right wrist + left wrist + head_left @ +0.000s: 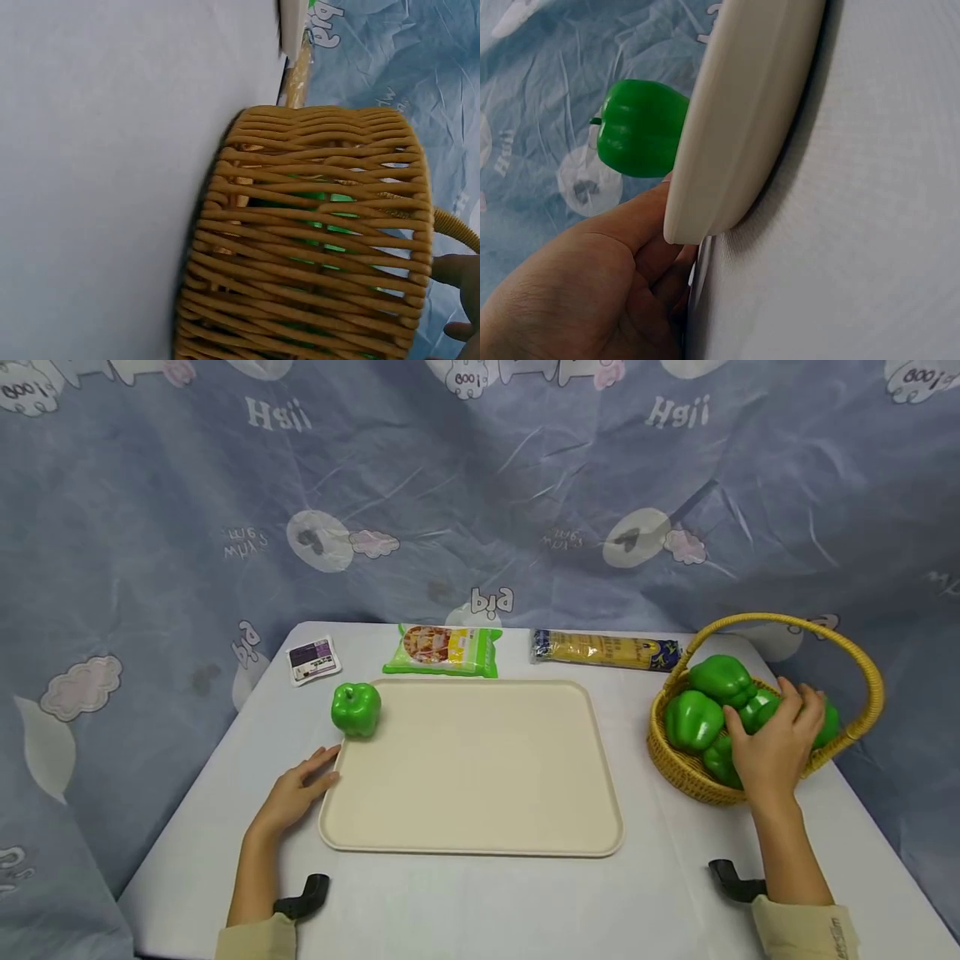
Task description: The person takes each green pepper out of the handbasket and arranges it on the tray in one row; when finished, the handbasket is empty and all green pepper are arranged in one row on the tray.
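At the left edge of a beige tray [472, 768], my left hand [296, 789] rests on the table with its fingers loosely extended. In the left wrist view, its thumb and fingers lie by the rim of the tray [735, 112]. A green bell pepper [356, 710] sits at the tray's far left corner. My right hand [776, 739] reaches over a wicker basket [686, 777] holding several green bell peppers [693, 721]. Its thumb and fingers spread over the peppers; whether they grip one is hidden. The right wrist view shows mostly the basket's woven side [315, 240].
Behind the tray lie a green snack packet [444, 652] and a long yellow packet [607, 650]. A small card-like packet [313, 660] lies at the far left. The basket's tall handle [870, 668] arches beside my right hand. A patterned blue cloth [480, 510] hangs behind the table.
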Available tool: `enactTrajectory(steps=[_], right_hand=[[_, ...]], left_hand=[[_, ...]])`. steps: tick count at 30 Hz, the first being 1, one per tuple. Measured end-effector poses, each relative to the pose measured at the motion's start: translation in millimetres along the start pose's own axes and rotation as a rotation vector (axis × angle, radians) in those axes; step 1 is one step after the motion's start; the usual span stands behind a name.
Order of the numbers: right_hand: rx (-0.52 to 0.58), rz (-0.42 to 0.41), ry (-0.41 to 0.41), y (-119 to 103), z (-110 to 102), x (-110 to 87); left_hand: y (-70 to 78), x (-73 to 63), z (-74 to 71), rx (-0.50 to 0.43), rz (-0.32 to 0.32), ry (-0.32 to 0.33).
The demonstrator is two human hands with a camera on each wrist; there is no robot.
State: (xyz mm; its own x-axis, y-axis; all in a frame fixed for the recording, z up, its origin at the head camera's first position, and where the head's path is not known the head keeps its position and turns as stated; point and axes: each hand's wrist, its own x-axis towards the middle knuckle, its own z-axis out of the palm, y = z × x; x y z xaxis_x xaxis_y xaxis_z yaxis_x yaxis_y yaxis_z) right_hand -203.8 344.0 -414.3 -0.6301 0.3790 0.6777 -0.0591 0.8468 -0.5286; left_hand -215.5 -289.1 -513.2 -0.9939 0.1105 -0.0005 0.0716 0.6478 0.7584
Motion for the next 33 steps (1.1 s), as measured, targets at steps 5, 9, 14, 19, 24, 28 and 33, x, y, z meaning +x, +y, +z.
enactTrajectory(steps=[5,9,14,19,24,28,33], right_hand=[[0.033,-0.042,-0.069,0.4,3.7,5.8],[-0.011,-0.055,-0.243,-7.3,8.6,26.7],[-0.140,-0.019,-0.493,-12.4,17.7,66.6],[-0.249,0.054,-0.677,-0.9,31.4,85.5],[-0.317,0.096,-0.771,14.3,42.2,86.0],[-0.312,0.095,-0.738,19.9,48.6,84.7],[-0.307,0.076,-0.661,21.8,52.5,83.3]], left_hand=[[-3.0,-7.4,-1.3,0.001,0.003,0.008],[-4.6,-14.2,-2.4,0.002,-0.003,0.021],[0.2,-7.8,-1.0,-0.013,0.011,0.021],[4.5,1.4,0.0,-0.002,0.027,0.022],[6.2,5.6,0.7,-0.008,0.046,0.017],[5.1,4.8,0.5,-0.014,0.044,0.018],[4.6,1.4,-0.7,-0.019,0.028,0.018]])
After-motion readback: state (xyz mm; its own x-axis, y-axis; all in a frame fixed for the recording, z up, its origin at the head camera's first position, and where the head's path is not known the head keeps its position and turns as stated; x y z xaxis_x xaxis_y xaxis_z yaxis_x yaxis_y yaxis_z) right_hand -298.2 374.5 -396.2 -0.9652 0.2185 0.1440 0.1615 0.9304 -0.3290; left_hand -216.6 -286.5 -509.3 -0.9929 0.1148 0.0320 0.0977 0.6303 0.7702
